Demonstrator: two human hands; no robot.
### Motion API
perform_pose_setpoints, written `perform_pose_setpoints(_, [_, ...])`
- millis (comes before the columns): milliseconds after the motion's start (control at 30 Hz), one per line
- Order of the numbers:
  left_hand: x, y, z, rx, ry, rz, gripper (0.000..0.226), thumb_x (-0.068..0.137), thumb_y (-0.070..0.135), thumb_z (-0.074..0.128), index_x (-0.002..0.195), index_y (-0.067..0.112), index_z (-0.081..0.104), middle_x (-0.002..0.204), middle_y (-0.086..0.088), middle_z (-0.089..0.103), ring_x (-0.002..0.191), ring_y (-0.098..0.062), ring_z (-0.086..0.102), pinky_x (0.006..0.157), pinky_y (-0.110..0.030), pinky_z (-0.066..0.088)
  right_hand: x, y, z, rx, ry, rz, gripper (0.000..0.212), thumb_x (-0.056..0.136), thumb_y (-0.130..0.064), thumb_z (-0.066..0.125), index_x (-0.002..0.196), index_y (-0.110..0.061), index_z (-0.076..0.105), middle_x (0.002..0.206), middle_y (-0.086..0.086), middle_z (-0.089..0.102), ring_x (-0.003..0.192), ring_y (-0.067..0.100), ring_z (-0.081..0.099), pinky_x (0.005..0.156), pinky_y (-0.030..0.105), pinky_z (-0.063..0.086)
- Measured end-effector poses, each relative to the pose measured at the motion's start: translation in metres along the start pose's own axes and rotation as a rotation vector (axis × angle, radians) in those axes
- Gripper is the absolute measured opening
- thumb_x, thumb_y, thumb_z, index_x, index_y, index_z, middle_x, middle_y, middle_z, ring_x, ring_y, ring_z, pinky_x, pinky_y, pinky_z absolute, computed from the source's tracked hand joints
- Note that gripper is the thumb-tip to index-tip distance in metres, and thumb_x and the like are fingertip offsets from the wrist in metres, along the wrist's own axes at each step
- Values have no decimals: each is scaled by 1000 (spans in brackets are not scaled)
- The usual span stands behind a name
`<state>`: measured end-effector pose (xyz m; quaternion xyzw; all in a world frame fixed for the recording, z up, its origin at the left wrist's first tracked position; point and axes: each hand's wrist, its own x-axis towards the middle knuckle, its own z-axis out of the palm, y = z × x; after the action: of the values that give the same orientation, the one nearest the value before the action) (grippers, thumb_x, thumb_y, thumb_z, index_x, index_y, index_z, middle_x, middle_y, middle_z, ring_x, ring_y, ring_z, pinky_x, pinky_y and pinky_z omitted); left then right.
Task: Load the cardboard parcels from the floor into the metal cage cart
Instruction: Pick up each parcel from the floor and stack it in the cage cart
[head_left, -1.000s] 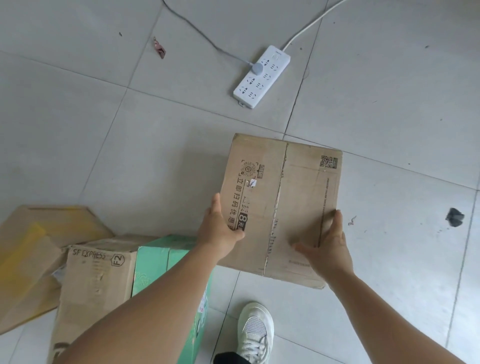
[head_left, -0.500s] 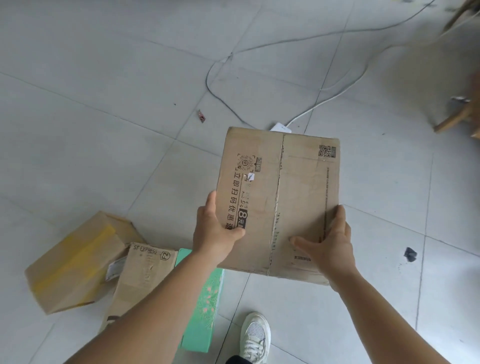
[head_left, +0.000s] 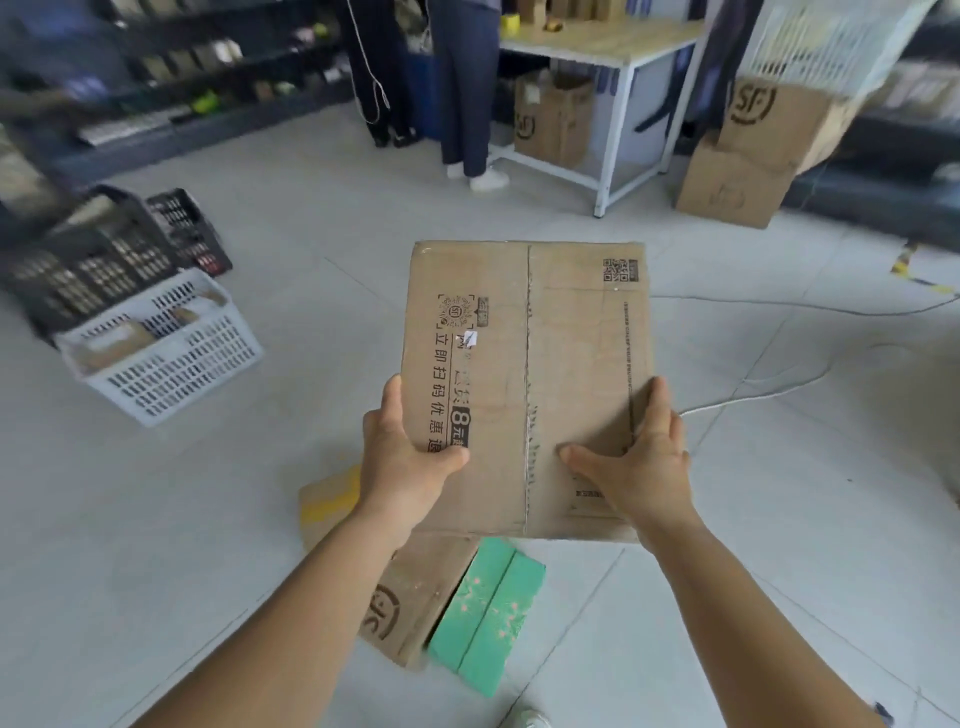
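Parcel (head_left: 524, 384) raised, floor boxes (head_left: 415, 592) half-hidden

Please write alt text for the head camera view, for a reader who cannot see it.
Two bare hands, left hand and right hand, hold a flat cardboard parcel above a tiled floor. Below it lie more parcels, one green.

held parcel (head_left: 524, 364): showing plain brown card with black writing and a small black square code near its far right corner
green box (head_left: 485, 618): glowing mint green with tiny pink specks
floor parcel (head_left: 415, 597): showing brown with a black round logo
taped parcel (head_left: 327, 501): showing brown with a yellow stripe
white basket (head_left: 171, 364): showing white with rows of little slots
dark crates (head_left: 104, 249): looking black, with slots too
floor (head_left: 156, 519): looking pale grey with thin lines between the tiles
big boxes (head_left: 737, 171): showing brown with black logos
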<state>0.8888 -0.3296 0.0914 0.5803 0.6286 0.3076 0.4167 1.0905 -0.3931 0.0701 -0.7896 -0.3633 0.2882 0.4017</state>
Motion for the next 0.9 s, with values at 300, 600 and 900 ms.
perform_pose_setpoints(300, [-67, 45, -162, -98, 410, 2, 95, 74, 10, 77, 147, 38, 25, 122, 8, 35, 115, -10, 44, 97, -29, 41, -54, -164, 36, -10, -225, -351, 123, 67, -41, 84, 154, -35, -2, 154, -5, 19, 139, 33, 23, 113, 50, 28])
perform_pose_setpoints(600, [-173, 30, -295, -116, 902, -73, 93, 72, 15, 77, 146, 37, 25, 122, 5, 37, 105, -12, 46, 89, -32, 42, -156, -281, 110, 25, -604, -656, 112, 66, -40, 83, 150, -34, 10, 149, -4, 24, 132, 33, 28, 105, 50, 35])
perform_pose_setpoints(900, [-344, -3, -391, -55, 1295, -201, 95, 77, 14, 76, 150, 35, 19, 128, 2, 34, 103, -9, 40, 86, -22, 32, -337, -337, 173, 66, -962, -896, 125, 67, -39, 84, 154, -35, -6, 157, -8, 13, 142, 29, 22, 113, 49, 28])
